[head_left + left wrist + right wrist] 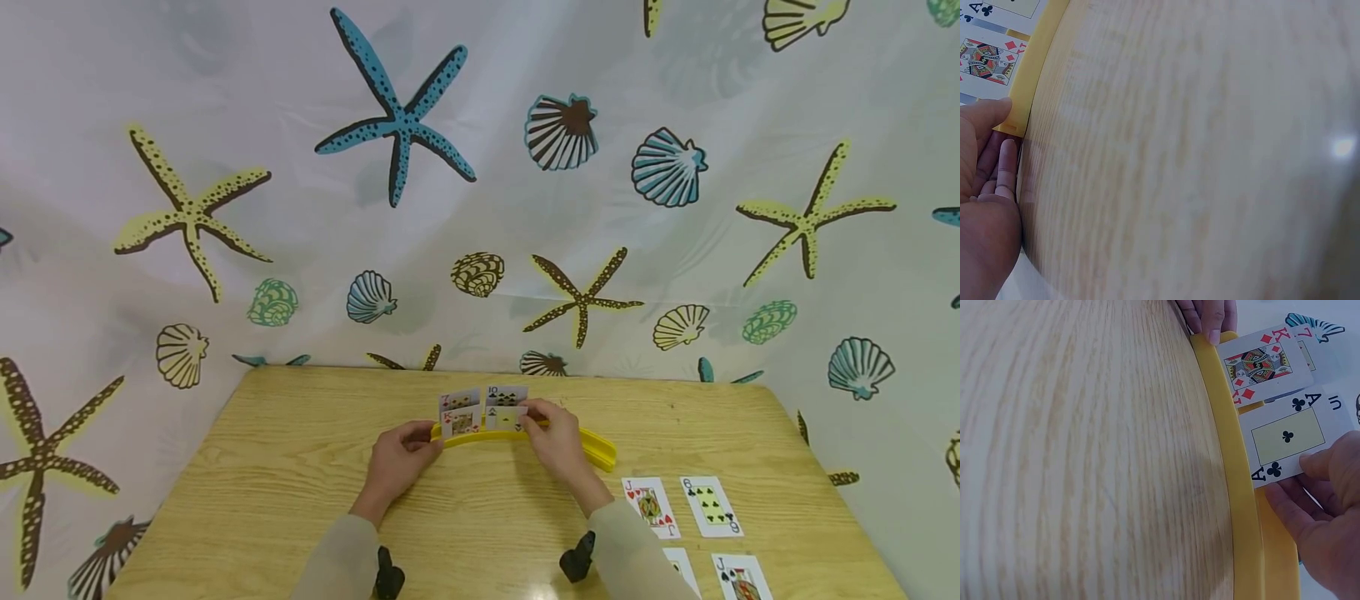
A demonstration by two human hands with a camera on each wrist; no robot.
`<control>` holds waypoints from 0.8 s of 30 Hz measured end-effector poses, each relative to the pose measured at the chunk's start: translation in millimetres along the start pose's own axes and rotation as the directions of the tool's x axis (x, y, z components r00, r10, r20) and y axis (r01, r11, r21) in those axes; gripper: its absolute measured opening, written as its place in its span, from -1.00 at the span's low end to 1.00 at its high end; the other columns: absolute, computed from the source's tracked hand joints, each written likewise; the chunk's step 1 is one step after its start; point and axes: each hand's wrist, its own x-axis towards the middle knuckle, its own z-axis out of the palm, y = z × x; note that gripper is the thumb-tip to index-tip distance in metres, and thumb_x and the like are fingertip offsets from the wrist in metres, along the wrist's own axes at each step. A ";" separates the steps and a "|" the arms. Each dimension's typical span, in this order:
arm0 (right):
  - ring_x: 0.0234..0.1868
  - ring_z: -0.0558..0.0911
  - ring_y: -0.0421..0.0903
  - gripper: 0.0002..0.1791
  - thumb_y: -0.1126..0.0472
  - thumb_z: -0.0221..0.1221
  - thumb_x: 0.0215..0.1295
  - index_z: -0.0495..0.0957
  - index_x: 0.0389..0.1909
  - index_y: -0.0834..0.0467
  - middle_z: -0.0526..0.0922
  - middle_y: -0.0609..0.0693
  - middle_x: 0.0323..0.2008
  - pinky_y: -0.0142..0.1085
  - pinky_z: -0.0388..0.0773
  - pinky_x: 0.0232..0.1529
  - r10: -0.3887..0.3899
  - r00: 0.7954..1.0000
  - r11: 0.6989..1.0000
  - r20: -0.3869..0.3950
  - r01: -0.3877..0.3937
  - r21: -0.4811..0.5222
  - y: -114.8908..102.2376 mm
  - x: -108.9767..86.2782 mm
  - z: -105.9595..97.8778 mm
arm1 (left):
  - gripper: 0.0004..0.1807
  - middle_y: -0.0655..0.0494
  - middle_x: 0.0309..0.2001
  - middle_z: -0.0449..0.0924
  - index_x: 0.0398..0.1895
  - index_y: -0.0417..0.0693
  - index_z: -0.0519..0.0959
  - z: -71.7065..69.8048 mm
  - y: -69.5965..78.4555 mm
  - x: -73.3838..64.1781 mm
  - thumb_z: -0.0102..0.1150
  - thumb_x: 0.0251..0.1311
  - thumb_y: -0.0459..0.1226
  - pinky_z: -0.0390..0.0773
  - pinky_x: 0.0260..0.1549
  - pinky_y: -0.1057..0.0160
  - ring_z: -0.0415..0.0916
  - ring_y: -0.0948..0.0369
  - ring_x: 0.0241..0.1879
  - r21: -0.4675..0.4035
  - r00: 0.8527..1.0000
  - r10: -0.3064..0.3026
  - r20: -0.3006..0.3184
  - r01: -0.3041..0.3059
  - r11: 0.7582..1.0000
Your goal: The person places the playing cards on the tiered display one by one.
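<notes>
The left end of the yellow holder (597, 450) is gripped by the left hand (402, 458), its thumb set against the front. The ace (1288, 436) is pinched at its right edge by the right hand (558, 442), thumb in front, fingers behind. The ace is stood in the holder, beside the king (1260, 365); behind them the ten (507, 394) and seven (459, 400) are propped. The holder is placed toward the table's (315, 500) far edge; toward the right edge, a six (711, 506) and a red jack (649, 507) are laid flat.
</notes>
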 end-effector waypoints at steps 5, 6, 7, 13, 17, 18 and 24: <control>-0.07 0.71 0.01 -0.80 0.35 0.27 0.48 0.75 0.04 0.23 0.79 0.13 -0.11 -0.21 0.73 -0.06 -0.020 1.000 1.000 -0.005 0.020 0.001 0.8 -0.5 0.7 | -0.60 -0.16 0.08 0.74 0.23 -0.18 0.68 0.2 2.3 -1.2 0.40 0.35 -0.31 0.71 0.04 0.08 0.73 -0.01 0.02 -0.009 1.000 0.010 0.001 -0.010 1.000; -0.07 0.72 0.02 -0.80 0.35 0.27 0.48 0.75 0.04 0.23 0.80 0.13 -0.11 -0.20 0.73 -0.05 -0.023 1.000 1.000 -0.005 0.023 0.002 1.1 -0.7 0.9 | -0.60 -0.16 0.08 0.74 0.23 -0.19 0.68 0.1 2.7 -1.5 0.40 0.35 -0.31 0.71 0.04 0.08 0.73 -0.01 0.03 -0.010 1.000 0.010 0.001 -0.010 1.000; -0.07 0.72 0.02 -0.80 0.35 0.27 0.47 0.75 0.03 0.23 0.80 0.13 -0.10 -0.19 0.74 -0.04 -0.025 1.000 1.000 -0.006 0.025 0.003 1.4 -1.0 1.0 | -0.60 -0.15 0.09 0.74 0.23 -0.18 0.68 0.2 3.2 -1.6 0.41 0.35 -0.31 0.71 0.04 0.08 0.73 -0.01 0.03 -0.012 1.000 0.004 0.002 -0.004 1.000; -0.06 0.73 0.01 -0.80 0.35 0.27 0.48 0.75 0.03 0.22 0.80 0.13 -0.06 -0.14 0.74 -0.01 -0.025 1.000 1.000 -0.004 0.025 0.002 2.2 -2.5 1.8 | -0.60 -0.15 0.09 0.74 0.23 -0.17 0.68 0.4 3.7 -2.1 0.40 0.36 -0.30 0.71 0.03 0.13 0.73 0.00 0.03 -0.013 1.000 0.001 0.004 -0.001 1.000; -0.08 0.75 0.03 -0.80 0.36 0.27 0.47 0.76 0.03 0.23 0.81 0.14 -0.06 -0.12 0.74 -0.01 -0.024 1.000 1.000 -0.008 0.024 -0.001 1.3 -3.1 1.8 | -0.60 -0.14 0.09 0.75 0.23 -0.17 0.68 0.9 3.1 -1.3 0.41 0.35 -0.30 0.71 0.03 0.13 0.73 0.00 0.03 -0.015 1.000 0.005 0.002 -0.005 1.000; -0.08 0.75 0.04 -0.80 0.37 0.27 0.47 0.76 0.02 0.23 0.81 0.15 -0.07 -0.11 0.74 -0.02 -0.030 1.000 1.000 -0.011 0.029 -0.006 1.2 -3.4 1.8 | -0.60 -0.14 0.09 0.75 0.23 -0.17 0.68 1.1 2.8 -1.0 0.41 0.35 -0.29 0.71 0.03 0.13 0.73 0.01 0.02 -0.015 1.000 0.007 0.001 -0.007 1.000; -0.09 0.77 0.06 -0.81 0.39 0.28 0.45 0.76 0.00 0.26 0.81 0.18 -0.07 -0.11 0.76 -0.05 -0.044 0.999 0.998 -0.025 0.044 -0.034 1.6 -3.3 3.3 | -0.60 -0.13 0.09 0.75 0.23 -0.17 0.69 1.4 0.5 -0.3 0.41 0.35 -0.28 0.71 0.03 0.15 0.73 0.02 0.02 -0.010 1.000 0.011 -0.003 -0.011 1.000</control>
